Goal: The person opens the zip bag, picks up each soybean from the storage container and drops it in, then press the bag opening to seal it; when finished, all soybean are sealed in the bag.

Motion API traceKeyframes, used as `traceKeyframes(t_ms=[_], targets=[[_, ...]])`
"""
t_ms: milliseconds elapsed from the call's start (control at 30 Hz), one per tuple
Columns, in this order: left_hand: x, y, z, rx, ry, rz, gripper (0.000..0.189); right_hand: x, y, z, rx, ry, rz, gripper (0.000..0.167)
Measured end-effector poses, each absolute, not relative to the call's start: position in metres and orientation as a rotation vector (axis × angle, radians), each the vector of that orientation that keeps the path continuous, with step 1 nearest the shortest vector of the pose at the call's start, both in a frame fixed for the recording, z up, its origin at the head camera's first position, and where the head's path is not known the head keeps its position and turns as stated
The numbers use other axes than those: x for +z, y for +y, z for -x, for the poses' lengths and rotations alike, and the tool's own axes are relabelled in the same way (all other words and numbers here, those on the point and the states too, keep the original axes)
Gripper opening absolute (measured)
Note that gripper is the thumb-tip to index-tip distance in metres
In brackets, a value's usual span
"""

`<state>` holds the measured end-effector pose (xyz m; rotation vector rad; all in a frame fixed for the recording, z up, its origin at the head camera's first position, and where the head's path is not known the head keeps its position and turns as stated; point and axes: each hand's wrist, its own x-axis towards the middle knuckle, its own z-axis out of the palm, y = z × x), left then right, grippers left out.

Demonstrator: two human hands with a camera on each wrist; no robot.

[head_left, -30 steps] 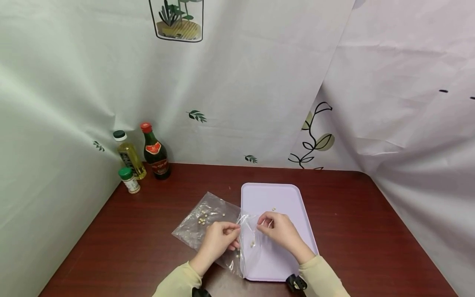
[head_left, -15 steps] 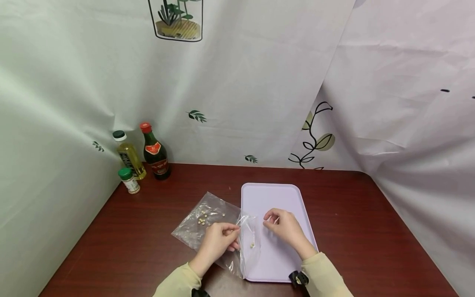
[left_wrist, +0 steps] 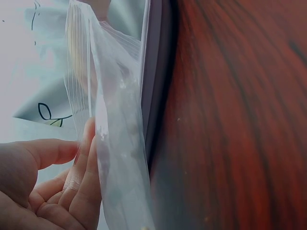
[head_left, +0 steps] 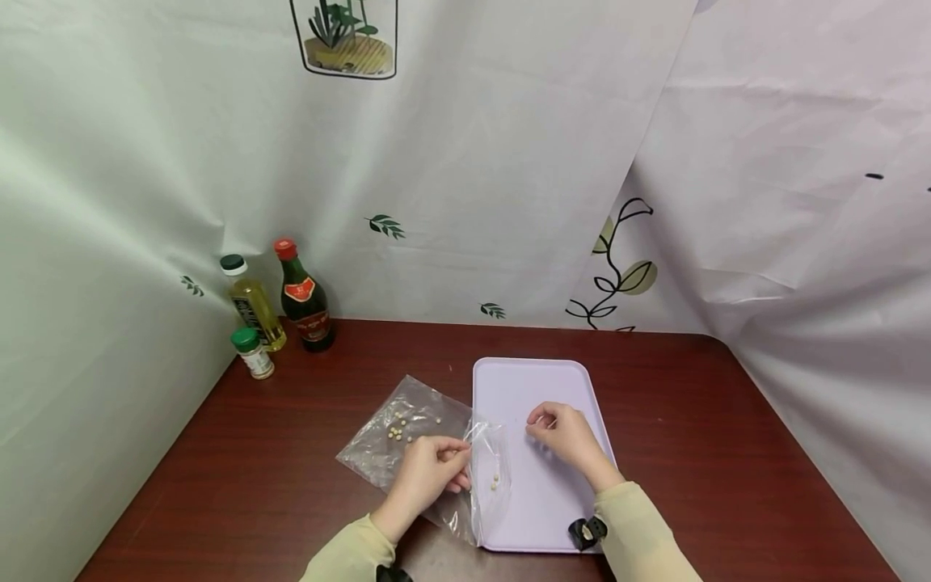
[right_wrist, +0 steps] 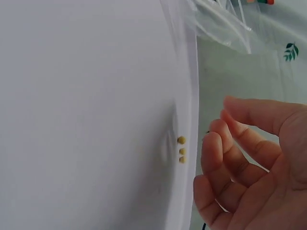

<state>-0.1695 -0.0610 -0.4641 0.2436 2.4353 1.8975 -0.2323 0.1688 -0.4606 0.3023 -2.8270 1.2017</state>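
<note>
A clear zip bag (head_left: pixel 436 420) lies with its mouth over the left edge of the lilac tray (head_left: pixel 534 517). My left hand (head_left: pixel 425 469) pinches the bag near its zip strip; thumb and fingertip meet on the plastic in the left wrist view. Several small pale-yellow bean-like pieces (head_left: pixel 396 434) are inside the bag, with a few others (head_left: pixel 494 482) near its mouth. Over the tray, my right hand (head_left: pixel 563 436) has loosely bent fingers, thumb close to the index fingertip, with nothing visible between them. In the right wrist view, three yellow pieces (right_wrist: pixel 182 151) sit by the tray's edge.
At the back left of the dark red table (head_left: pixel 240 461) stand an oil bottle (head_left: pixel 256 311), a dark red-capped bottle (head_left: pixel 307 303) and a small green-capped jar (head_left: pixel 253 356). A white patterned curtain (head_left: pixel 509 162) hangs behind and along the sides.
My right hand has drawn away from the bag's mouth, rightward over the tray. Pale pieces visible on the tray earlier no longer show in the head view. My left hand stays on the bag.
</note>
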Motion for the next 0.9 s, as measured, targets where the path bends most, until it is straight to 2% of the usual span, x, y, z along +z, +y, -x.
traceKeyframes(t_ms=[900], targets=[[-0.463,-0.061,0.166,1.904,2.421,-0.224,0.023,-0.472,0.176,0.250,1.088,-2.937,-0.223,0.013]])
